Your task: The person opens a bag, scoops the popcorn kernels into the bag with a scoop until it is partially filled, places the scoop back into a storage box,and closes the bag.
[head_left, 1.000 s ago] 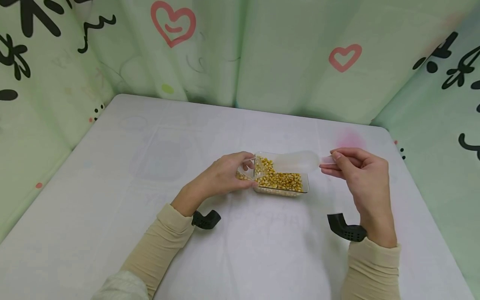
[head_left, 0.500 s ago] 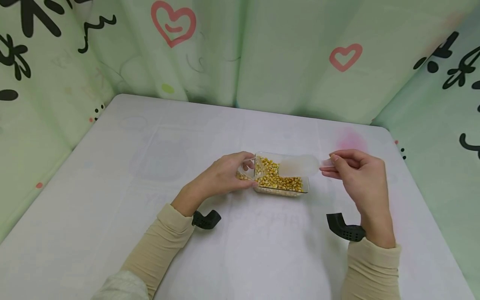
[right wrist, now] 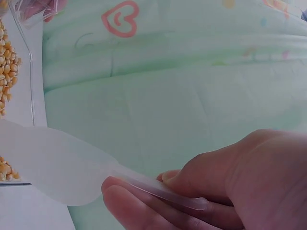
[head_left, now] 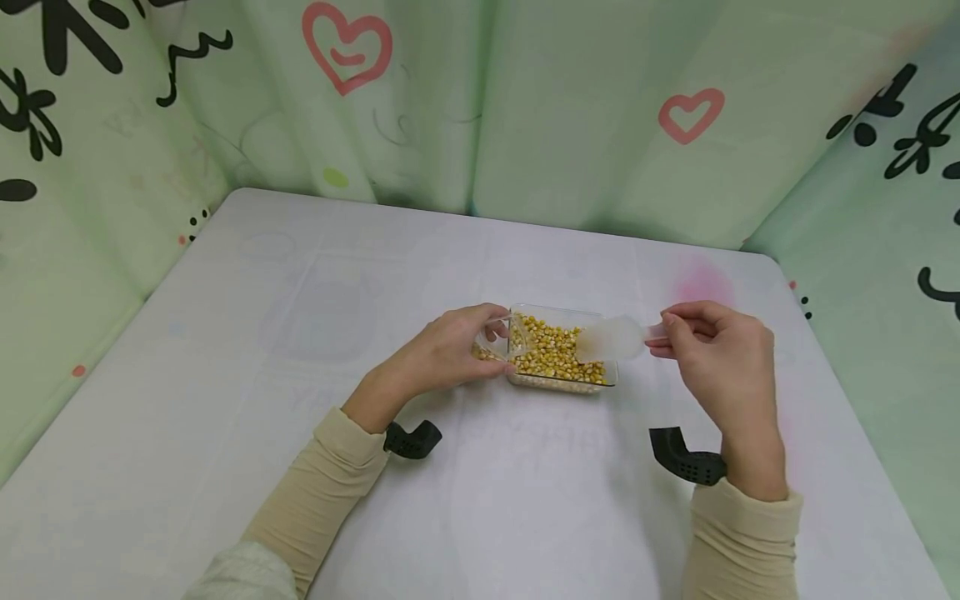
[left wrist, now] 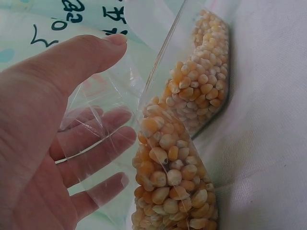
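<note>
In the head view, my right hand (head_left: pixel 723 350) pinches the thin handle of a translucent white plastic scoop (head_left: pixel 611 337) between thumb and fingers. The scoop's broad end reaches over the right part of a clear rectangular box (head_left: pixel 555 315), where its tip covers some of the corn kernels (head_left: pixel 551 346). My left hand (head_left: pixel 453 342) curls round a smaller clear plastic container (left wrist: pixel 163 115) at the box's left end. Kernels (left wrist: pixel 175 184) fill its lower part; its walls look creased, and I cannot tell if it is a bag or a cup. The left fingers (left wrist: pixel 98 139) show through the plastic.
A white cloth (head_left: pixel 360 275) covers the table, with a faint pink patch (head_left: pixel 701 282) at the back right. Green curtains (head_left: pixel 562 125) with hearts and black marks hang behind and at both sides. Black wrist mounts (head_left: pixel 688 457) sit on both wrists.
The right hand has tilted the scoop, and its broad end has shifted toward the right and front of the box, uncovering more kernels. The left hand, its container and the box stay put.
</note>
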{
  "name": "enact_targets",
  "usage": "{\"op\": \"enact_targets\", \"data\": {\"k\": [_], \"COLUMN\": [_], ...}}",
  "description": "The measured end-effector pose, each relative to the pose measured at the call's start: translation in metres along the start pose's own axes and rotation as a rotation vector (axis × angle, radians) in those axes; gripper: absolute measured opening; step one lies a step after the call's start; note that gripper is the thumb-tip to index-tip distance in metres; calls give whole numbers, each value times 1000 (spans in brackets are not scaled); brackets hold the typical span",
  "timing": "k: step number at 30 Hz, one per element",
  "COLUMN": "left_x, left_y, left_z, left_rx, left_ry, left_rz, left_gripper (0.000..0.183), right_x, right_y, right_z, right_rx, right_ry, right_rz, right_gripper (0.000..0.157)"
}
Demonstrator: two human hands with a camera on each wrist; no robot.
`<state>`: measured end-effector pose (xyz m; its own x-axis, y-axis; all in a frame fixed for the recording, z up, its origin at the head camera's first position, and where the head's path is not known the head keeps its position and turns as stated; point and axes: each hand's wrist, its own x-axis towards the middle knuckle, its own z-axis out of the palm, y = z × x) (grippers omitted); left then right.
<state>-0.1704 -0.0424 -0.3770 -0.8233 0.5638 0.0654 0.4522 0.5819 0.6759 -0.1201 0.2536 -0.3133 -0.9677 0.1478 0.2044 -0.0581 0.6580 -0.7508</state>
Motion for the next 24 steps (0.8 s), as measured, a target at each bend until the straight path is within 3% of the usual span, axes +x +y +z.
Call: {"op": "enact_targets", "data": {"k": [7, 24], "left_x": [0, 0], "left_y": [0, 0], "left_z": [-1, 0], "left_rx": [4, 11], "left_ry": [-2, 0], "left_rz": [-1, 5], "left_gripper": [68, 69], "right_x": [-2, 2], "right_y": [-4, 1], "right_z": [7, 13], "right_rx": [-79, -123], "right_ry": [4, -73], "right_rz": [-63, -36], "right_gripper": [21, 21]}}
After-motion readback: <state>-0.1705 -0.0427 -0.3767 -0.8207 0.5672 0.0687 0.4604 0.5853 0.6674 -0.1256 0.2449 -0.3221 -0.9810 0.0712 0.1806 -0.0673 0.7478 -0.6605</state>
